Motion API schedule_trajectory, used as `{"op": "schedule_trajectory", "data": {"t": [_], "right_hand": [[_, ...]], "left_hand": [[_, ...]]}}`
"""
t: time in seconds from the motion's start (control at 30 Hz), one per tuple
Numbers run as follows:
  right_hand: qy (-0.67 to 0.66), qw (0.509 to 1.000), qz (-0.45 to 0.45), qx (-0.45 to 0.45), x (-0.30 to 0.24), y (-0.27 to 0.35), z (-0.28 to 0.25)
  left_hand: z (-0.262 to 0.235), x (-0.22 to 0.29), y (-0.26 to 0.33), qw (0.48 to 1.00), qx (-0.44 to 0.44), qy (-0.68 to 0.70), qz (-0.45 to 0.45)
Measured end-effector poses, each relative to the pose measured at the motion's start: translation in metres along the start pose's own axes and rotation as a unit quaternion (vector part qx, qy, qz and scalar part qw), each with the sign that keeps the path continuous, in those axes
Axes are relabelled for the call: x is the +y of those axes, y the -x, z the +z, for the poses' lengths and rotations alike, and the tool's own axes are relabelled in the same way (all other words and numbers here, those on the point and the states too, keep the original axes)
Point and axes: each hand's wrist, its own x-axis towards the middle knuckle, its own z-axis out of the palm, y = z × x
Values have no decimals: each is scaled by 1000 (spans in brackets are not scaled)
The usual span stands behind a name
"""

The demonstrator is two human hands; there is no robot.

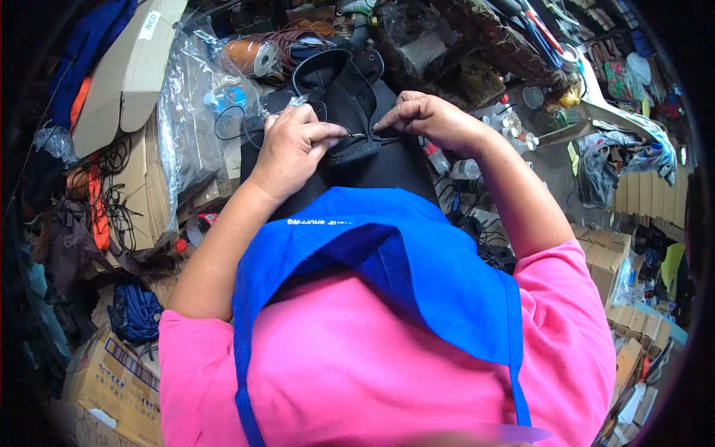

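A black shoe upper [350,100] lies on my lap above a blue apron [387,253]. My left hand [292,145] pinches its edge from the left, fingers closed on the black material. My right hand [424,115] pinches from the right, holding what looks like a thin needle or thread between the two hands, just over the shoe's padded edge. Both forearms come in from below, out of pink sleeves.
Clear plastic bags [194,112] and a spool of brown cord [249,56] lie at the upper left. Cardboard boxes [126,74] stand on the left and several more [633,201] are stacked on the right. Black laces [119,201] and cluttered tools surround me.
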Motion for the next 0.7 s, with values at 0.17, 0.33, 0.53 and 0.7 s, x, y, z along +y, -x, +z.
{"op": "schedule_trajectory", "data": {"t": [0.17, 0.33, 0.53, 0.7], "right_hand": [[8, 1000, -8, -17, 4, -8, -2], [5, 1000, -12, -25, 8, -8, -3], [-30, 999, 8, -27, 10, -8, -1], [-57, 998, 11, -39, 11, -8, -2]], "left_hand": [[1, 2, 0, 999, -18, -33, -12], [4, 2, -2, 999, -13, -43, 2], [6, 5, -2, 998, -2, -57, 8], [8, 8, -5, 998, -2, -57, 25]]}}
